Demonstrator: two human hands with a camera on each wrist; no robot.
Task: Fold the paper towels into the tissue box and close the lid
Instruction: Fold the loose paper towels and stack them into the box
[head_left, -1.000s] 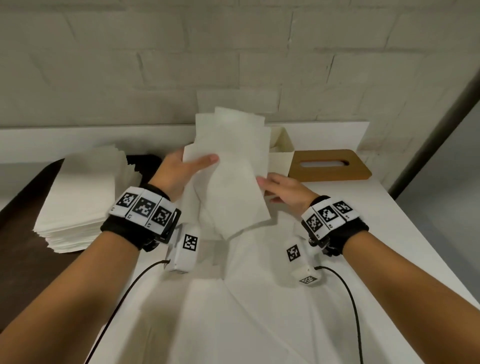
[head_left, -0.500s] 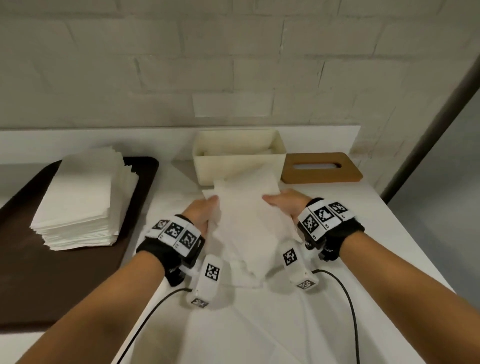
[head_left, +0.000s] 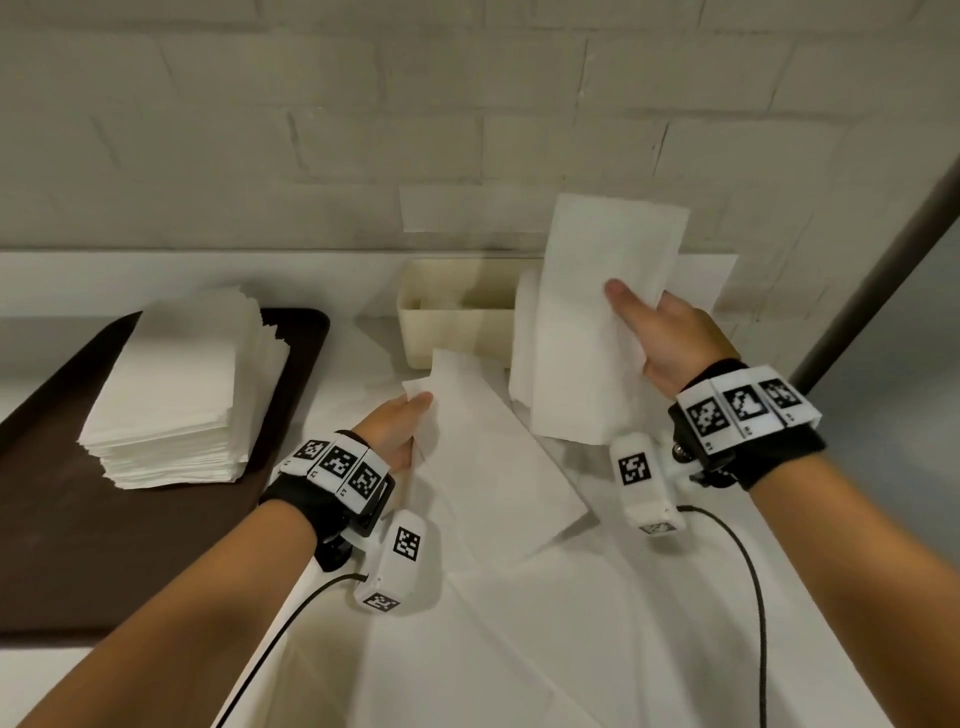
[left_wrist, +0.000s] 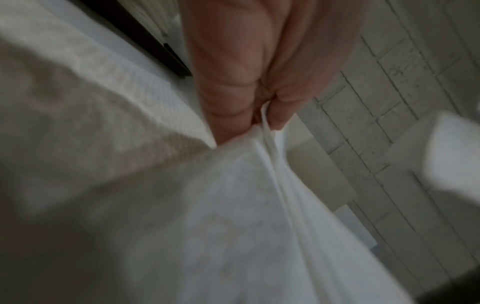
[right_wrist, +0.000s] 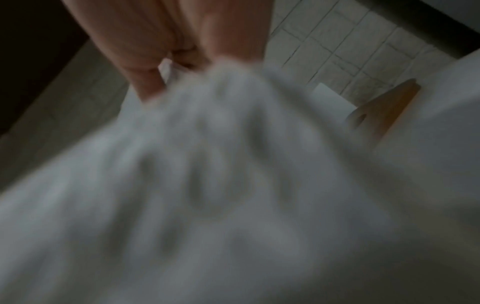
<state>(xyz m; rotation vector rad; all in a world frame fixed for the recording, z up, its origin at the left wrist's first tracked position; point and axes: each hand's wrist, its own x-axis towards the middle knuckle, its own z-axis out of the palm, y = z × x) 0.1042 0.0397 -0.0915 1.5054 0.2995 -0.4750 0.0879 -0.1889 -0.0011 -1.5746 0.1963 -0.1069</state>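
Observation:
My right hand (head_left: 657, 332) grips a folded white paper towel (head_left: 587, 322), lifted upright in front of the right half of the cream tissue box (head_left: 457, 332), thumb across its face. My left hand (head_left: 400, 421) pinches the top corner of a second paper towel (head_left: 498, 467), which slopes down onto the table in front of the box. In the left wrist view, fingers (left_wrist: 275, 115) pinch a fold of towel (left_wrist: 233, 205). The right wrist view is blurred; the hand (right_wrist: 161, 61) grips towel (right_wrist: 221, 174), with the wooden lid (right_wrist: 384, 111) behind it. The towel hides the lid in the head view.
A tall stack of paper towels (head_left: 176, 395) sits on a dark brown tray (head_left: 67, 545) at the left. The white table (head_left: 545, 649) runs to a white brick wall (head_left: 415, 130). A dark post (head_left: 883, 270) slants at the right.
The towel bundle held by both hands has split: my right hand lifted one towel up and right in front of the box, while my left hand keeps another low near the table.

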